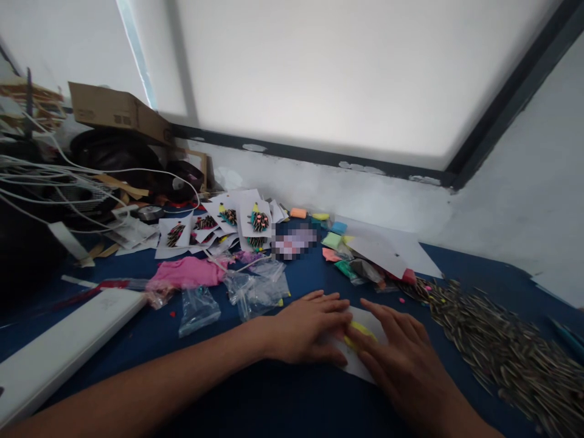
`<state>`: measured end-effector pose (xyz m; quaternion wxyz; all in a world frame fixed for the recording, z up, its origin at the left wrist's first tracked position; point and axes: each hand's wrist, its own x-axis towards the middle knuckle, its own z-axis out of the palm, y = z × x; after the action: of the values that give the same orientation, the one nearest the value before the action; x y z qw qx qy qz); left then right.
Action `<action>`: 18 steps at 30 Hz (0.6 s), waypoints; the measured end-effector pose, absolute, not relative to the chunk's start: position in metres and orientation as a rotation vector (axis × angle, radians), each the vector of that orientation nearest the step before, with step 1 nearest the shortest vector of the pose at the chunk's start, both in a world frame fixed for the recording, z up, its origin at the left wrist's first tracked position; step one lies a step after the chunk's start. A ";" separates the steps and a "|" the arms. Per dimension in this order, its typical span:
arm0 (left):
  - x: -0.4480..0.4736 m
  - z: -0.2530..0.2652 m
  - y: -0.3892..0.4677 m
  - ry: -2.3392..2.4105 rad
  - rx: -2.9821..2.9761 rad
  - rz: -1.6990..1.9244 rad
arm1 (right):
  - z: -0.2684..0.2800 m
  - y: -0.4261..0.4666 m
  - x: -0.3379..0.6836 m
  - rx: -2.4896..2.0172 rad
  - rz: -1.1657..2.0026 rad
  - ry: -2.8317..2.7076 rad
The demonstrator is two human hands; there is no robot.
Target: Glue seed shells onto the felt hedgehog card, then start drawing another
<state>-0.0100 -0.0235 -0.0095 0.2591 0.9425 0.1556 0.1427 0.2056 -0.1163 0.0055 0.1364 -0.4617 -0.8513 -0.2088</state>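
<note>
A small sheet of white paper [364, 368] lies on the blue tabletop under both hands. On it is a flat yellow piece [363, 330], which looks like modelling clay, with a bit of pink partly hidden beside it. My left hand [306, 328] rests over the paper's left side, palm down, fingers stretched out and holding nothing. My right hand [401, 350] reaches in from the right with fingers extended. Its lower fingers touch or cover the edge of the yellow piece; exact contact is hidden.
Striped sunflower seeds [511, 347] lie heaped at right. Paper sheets with seed-and-clay figures [259, 222] stand behind left, near pink clay [189, 272] and plastic bags [255, 289]. Clay blocks [332, 240] sit at the back. A long white box [77, 353], cables and a cardboard box [118, 112] occupy the left.
</note>
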 end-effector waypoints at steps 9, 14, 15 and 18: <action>-0.011 -0.010 -0.023 0.405 2.568 0.377 | 0.009 -0.121 0.207 -1.331 -0.558 -2.459; -0.011 -0.008 -0.024 0.411 2.571 0.373 | 0.008 -0.124 0.205 -1.304 -0.543 -2.522; -0.011 -0.008 -0.024 0.411 2.569 0.373 | 0.007 -0.124 0.205 -1.297 -0.551 -2.536; -0.011 -0.006 -0.025 0.410 2.567 0.368 | 0.007 -0.123 0.203 -1.278 -0.580 -2.566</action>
<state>-0.0113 -0.0247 -0.0063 0.2554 0.9453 0.1509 0.1355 0.2028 -0.1231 0.0074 0.1084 -0.4344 -0.8722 -0.1970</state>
